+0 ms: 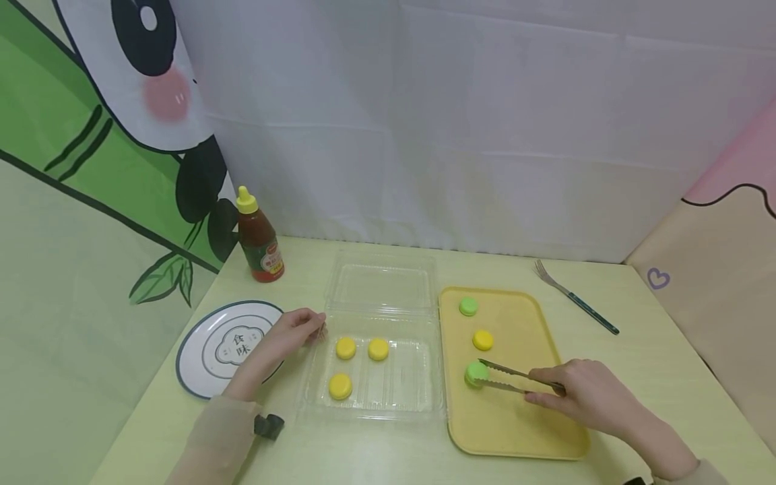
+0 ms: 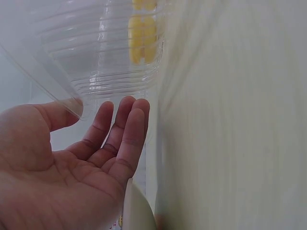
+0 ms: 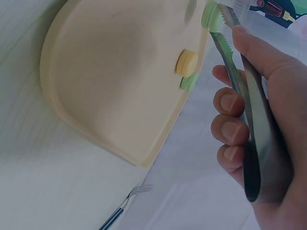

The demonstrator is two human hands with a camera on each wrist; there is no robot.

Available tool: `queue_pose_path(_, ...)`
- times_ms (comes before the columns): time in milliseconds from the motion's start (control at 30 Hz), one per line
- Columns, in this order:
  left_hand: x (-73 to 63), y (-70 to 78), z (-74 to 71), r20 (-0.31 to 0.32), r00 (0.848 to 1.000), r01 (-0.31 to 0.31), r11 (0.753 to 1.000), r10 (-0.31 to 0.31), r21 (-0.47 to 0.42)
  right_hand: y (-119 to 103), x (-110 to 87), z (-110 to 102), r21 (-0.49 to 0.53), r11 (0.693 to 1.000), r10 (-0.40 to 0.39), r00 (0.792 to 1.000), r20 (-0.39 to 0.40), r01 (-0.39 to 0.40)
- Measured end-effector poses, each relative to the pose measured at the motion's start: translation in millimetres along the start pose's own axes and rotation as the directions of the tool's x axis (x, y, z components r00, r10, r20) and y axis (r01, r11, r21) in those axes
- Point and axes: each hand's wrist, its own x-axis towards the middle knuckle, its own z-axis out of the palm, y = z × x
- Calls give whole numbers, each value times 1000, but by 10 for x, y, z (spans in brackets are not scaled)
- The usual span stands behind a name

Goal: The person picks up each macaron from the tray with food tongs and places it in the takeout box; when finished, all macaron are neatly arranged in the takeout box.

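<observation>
My right hand [image 1: 597, 394] grips metal serrated tongs [image 3: 256, 120]. Their tips lie on both sides of a green macaron [image 1: 476, 373] on the yellow tray [image 1: 515, 431]. Another green macaron [image 1: 468, 306] and a yellow macaron [image 1: 482, 339] sit farther back on the tray. To its left, a clear plastic container [image 1: 412, 397] lies with its lid [image 1: 382, 283] folded back. Inside are three yellow macarons [image 1: 341, 386]. My left hand [image 2: 91, 153] holds the container's left rim, thumb over the edge and the other fingers bent close to the outer wall.
A white plate [image 1: 209, 337] with a blue rim lies at the left, partly behind my left forearm. A red sauce bottle [image 1: 261, 246] with a yellow cap stands behind it. Right of the tray lies a fork [image 1: 576, 298]. A white cloth backdrop [image 1: 424, 135] rises along the table's far edge.
</observation>
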Motion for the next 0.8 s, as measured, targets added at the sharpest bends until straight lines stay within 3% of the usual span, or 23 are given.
queue_pose_path(800,-12,19,2,1,1000,17,1000,-17,-1,-32,154,-238,-36,999,-40,999,-8,40)
